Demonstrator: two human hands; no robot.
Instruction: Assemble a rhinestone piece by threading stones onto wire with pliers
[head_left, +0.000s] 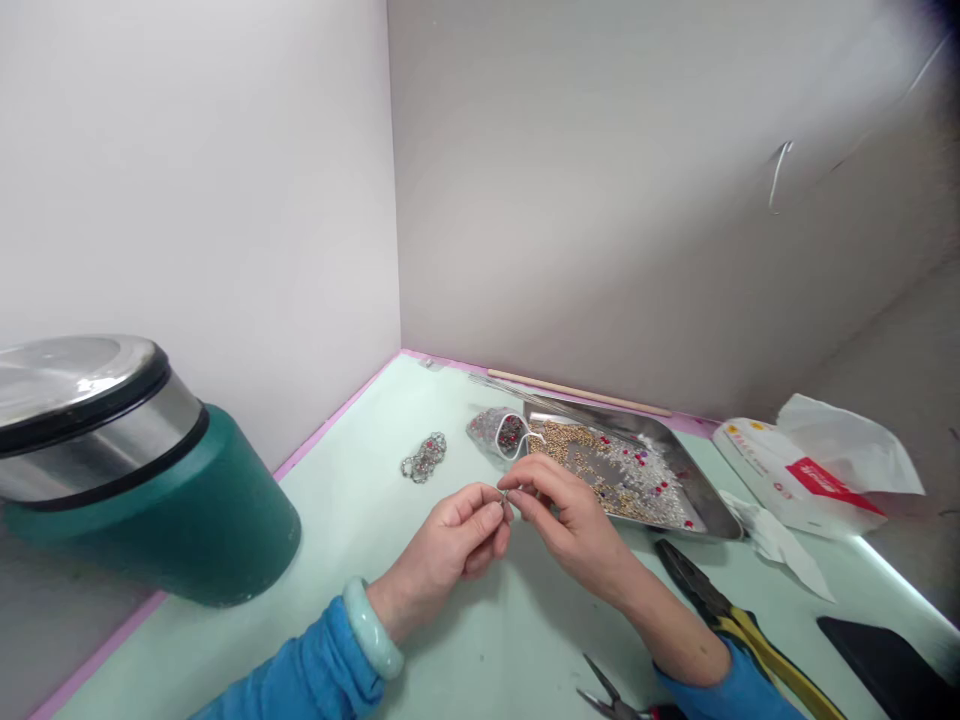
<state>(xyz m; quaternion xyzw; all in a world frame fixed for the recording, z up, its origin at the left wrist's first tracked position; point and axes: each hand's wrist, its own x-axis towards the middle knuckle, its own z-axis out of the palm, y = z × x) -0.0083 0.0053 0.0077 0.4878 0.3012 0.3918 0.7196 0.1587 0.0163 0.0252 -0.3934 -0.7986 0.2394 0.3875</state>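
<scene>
Head view: at the lower centre of the frame, a tiny piece (504,496), too small to make out, is pinched by the left hand (465,532) and right hand (562,508), each grip narrowed to the fingertips. Right of centre, round gold beads (564,440) are held in a shiny metal tray (711,505). The pale-green worktop (337,525) is bordered by plain walls (525,200).

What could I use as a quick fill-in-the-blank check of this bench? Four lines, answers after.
1. The left hand and right hand meet at a tiny piece, and the sleeves behind them are ____.
2. The beaded chain lies to the ____ of the clear bag.
3. In the metal tray, the beads nearest that bag are ____.
4. The larger pliers have handles of black and ____.

Missing words: blue; left; gold; yellow.
</scene>
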